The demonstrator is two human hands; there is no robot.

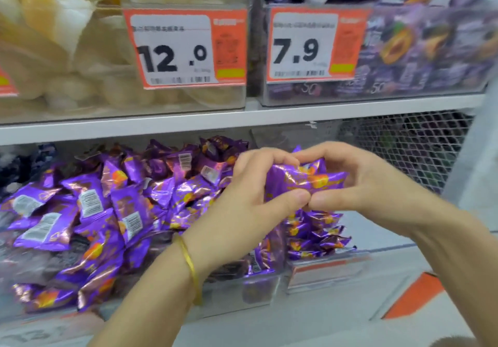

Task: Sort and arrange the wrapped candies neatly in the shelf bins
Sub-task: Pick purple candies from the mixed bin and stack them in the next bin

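A small stack of purple wrapped candies (pixel 305 180) is held between two hands above the lower shelf bin, right of centre. The left hand (pixel 242 206) closes on the stack from the left, thumb beneath and fingers curled over the top; the right hand (pixel 361 185) grips it from the right in the same way, the two thumbs touching under the packets. A gold bangle (pixel 190 265) circles the left wrist.

Directly below the hands, a neat row of the same candies (pixel 316 234) lies stacked at the right end of the clear bin (pixel 258 290). To the left, a loose heap of purple packets (pixel 107 212) fills the rest of the bin, some turned barcode side up.

On the white shelf (pixel 188 124) above, a clear bin of pale yellow sweets (pixel 67 63) carries an orange price tag (pixel 186 47) reading 12.0. Right of it, a bin of purple packets (pixel 431 50) carries a tag (pixel 315 44) reading 7.9. White mesh (pixel 404 144) shows at the far right, behind the hands.
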